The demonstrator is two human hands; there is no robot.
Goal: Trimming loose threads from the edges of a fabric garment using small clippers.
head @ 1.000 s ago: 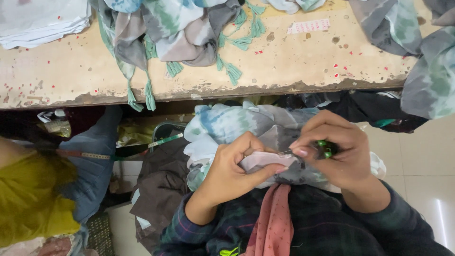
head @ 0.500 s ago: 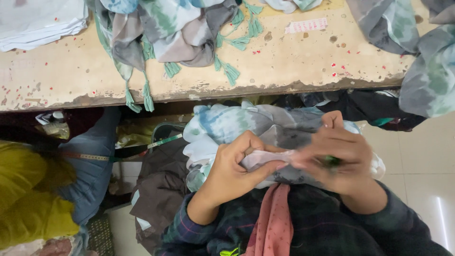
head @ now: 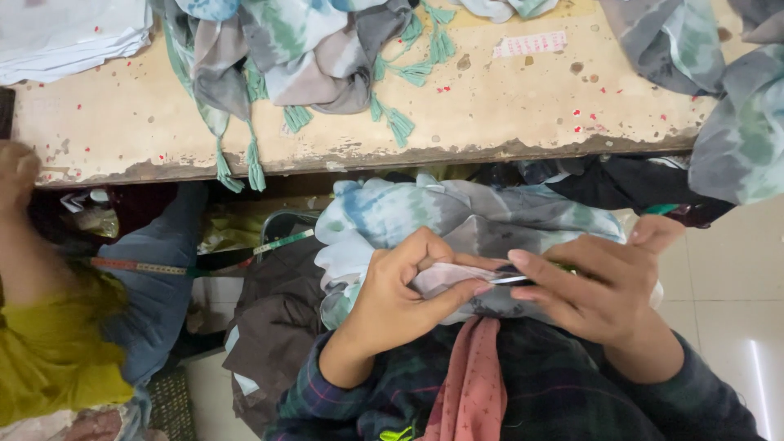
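A tie-dyed scarf [head: 457,216] in teal, grey and white lies bunched on my lap. My left hand [head: 400,294] pinches a pale fold of that scarf [head: 441,279] between thumb and fingers. My right hand [head: 592,286] holds a small pair of thread snips [head: 510,279], with the metal tip touching the pinched fold. A bit of green handle shows between my right fingers.
A worn beige worktable [head: 490,106] runs across the top, with more tasselled tie-dyed scarves [head: 310,49] heaped on it and another scarf [head: 735,139] hanging off at right. A small paper label [head: 531,42] lies on the table. A person in yellow and blue [head: 49,327] sits at left.
My right hand has turned and spread its fingers, bringing the snips' tip onto the fold. The person at left has raised a hand toward the table edge.
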